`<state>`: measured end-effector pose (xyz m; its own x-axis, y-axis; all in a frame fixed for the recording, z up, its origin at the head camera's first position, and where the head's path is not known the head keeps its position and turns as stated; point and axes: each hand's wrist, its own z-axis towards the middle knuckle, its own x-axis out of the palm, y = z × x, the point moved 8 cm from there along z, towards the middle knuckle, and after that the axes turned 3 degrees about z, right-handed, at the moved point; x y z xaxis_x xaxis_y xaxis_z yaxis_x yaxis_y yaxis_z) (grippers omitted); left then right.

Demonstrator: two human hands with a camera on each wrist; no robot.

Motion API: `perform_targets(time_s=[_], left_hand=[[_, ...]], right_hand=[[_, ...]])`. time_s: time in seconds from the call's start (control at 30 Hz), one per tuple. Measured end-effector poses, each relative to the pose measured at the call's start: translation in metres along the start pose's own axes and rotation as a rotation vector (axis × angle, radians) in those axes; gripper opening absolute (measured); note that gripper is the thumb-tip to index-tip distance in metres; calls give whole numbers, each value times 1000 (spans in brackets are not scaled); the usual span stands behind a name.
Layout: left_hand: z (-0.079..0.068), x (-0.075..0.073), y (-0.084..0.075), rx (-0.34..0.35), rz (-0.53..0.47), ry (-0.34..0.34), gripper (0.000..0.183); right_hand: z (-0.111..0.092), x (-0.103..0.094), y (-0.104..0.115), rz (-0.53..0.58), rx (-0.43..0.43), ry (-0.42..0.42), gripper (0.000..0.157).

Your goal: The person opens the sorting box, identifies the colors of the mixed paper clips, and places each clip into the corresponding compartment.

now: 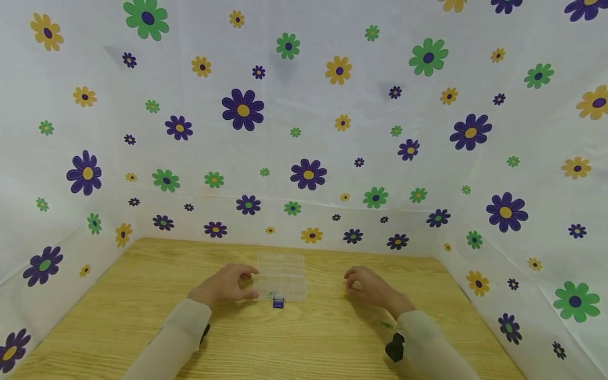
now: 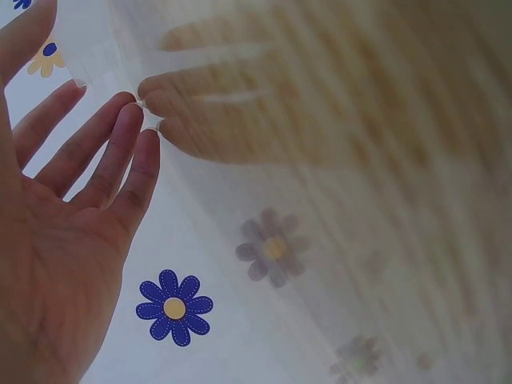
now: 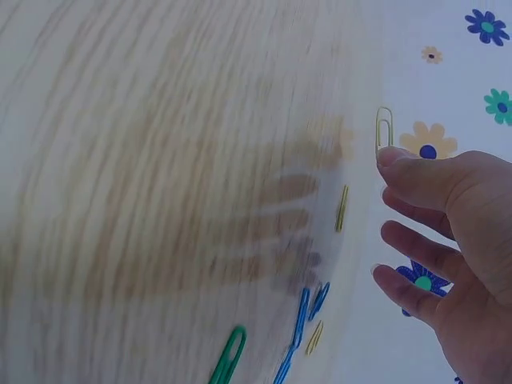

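Note:
A clear plastic compartment box (image 1: 291, 285) lies on the table with its lid (image 1: 280, 264) folded back. At its left side is my left hand (image 1: 228, 285), the thumb and fingers spread apart with their tips right at the box's edge. That hand (image 2: 88, 176) shows its palm and extended fingers in the left wrist view. To the right of the box, my right hand (image 1: 372, 287) is raised over the table. It pinches a gold paper clip (image 3: 385, 124) between thumb and forefinger, the looped end sticking out past the thumb.
A small blue piece (image 1: 278, 303) sits at the box's front edge. Near my right wrist lie a green paper clip (image 3: 230, 356), blue paper clips (image 3: 301, 316) and gold paper clips (image 3: 342, 210). Flower-printed cloth (image 1: 304, 132) surrounds the wooden table (image 1: 285, 343) at the back and sides.

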<state>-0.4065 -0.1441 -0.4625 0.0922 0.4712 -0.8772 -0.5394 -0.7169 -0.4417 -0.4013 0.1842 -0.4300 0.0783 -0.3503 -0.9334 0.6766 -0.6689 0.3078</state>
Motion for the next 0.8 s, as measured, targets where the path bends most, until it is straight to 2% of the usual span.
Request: perform_targets(time_s=[0.2, 0.8], left_hand=[[0, 0, 0, 10, 1, -3, 67], [1, 3, 3, -18, 2, 7, 69]], right_hand=[[9, 2, 14, 1, -45, -13, 12], [34, 8, 28, -5, -50, -2, 12]])
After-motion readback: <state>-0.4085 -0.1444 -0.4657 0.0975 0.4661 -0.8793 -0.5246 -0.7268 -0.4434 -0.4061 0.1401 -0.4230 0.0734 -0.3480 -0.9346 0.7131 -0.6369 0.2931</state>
